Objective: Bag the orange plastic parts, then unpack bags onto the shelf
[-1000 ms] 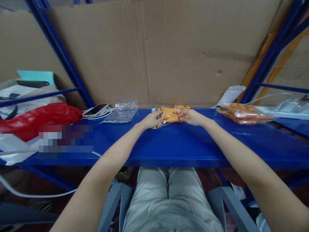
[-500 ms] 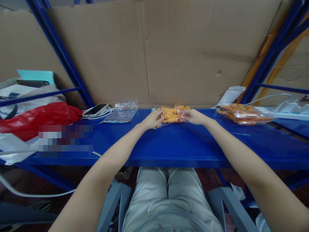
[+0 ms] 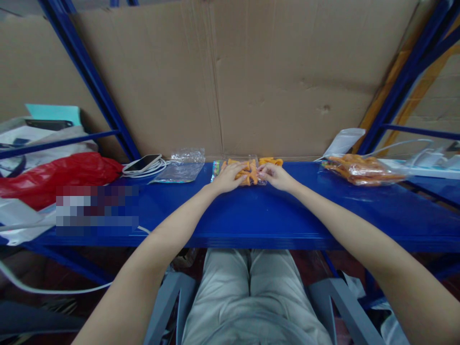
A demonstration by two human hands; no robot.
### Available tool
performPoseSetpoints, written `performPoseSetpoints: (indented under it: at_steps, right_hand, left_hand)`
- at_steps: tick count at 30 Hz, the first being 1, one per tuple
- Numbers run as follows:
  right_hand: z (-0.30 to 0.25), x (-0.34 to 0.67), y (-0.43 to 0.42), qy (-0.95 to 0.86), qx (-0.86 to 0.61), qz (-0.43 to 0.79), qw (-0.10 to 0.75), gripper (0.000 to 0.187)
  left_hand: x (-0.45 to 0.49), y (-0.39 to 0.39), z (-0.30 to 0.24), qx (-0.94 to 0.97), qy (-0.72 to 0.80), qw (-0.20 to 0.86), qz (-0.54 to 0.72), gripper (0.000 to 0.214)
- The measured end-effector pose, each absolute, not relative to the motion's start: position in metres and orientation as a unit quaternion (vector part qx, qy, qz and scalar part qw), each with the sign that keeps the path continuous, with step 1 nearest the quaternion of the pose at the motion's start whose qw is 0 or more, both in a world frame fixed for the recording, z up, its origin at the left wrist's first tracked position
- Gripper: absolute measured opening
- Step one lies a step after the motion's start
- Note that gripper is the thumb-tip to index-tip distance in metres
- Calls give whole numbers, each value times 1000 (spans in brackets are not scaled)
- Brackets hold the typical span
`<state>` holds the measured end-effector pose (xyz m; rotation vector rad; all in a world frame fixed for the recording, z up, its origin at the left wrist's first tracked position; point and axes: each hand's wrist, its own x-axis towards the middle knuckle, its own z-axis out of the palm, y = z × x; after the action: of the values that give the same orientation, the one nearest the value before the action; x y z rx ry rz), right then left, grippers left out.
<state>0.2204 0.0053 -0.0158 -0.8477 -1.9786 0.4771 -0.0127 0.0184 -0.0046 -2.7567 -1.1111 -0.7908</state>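
Note:
A clear plastic bag (image 3: 253, 175) with several orange pieces inside lies on the blue shelf, its colourful header strip (image 3: 215, 169) at the left end. My left hand (image 3: 230, 178) rests over the bag's left part, thumb and fingers spread on it. At the bag's right end, my right hand (image 3: 275, 175) is closed, thumb and fingertips pinching the plastic edge. Just behind the right hand lie loose orange pieces (image 3: 270, 161), partly hidden by it. What the orange pieces are is too small to tell.
Left of the hands lie a flat clear bag (image 3: 183, 166), a phone (image 3: 143, 164) on a coiled white cable and a red bag (image 3: 68, 175). Another bag of orange pieces (image 3: 362, 168) lies at right, near a power strip (image 3: 427, 167). Cardboard (image 3: 258, 86) stands along the back.
The bag has shifted left and its header strip now shows. My right hand has moved left to the bag's right end, leaving loose orange pieces visible behind it.

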Motion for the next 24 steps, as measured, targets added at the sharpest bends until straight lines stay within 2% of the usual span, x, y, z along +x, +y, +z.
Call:
performPoseSetpoints:
  at_steps: [8,11,15,19,24]
  right_hand:
    - [-3,229,4,-712,-491,86,495,9]
    - [-2,236,8,-674,-539,96,496,10]
    - [-3,237,9,-701,-517,145,469,15]
    - [-4,232,4,-753,-489,140,417,20]
    - [-1,227,-3,-764,-512,96,382,5]
  left_hand:
    - [-11,14,2,-900,-369,35,-230,52]
    - [-9,12,3,-900,-372,43,-225,53]
    - [-10,11,3,-901,-370,65,-218,49]
    - [-11,12,2,-903,-361,84,-215,47]
    - [-11,10,4,-902,-366,93,-209,44]
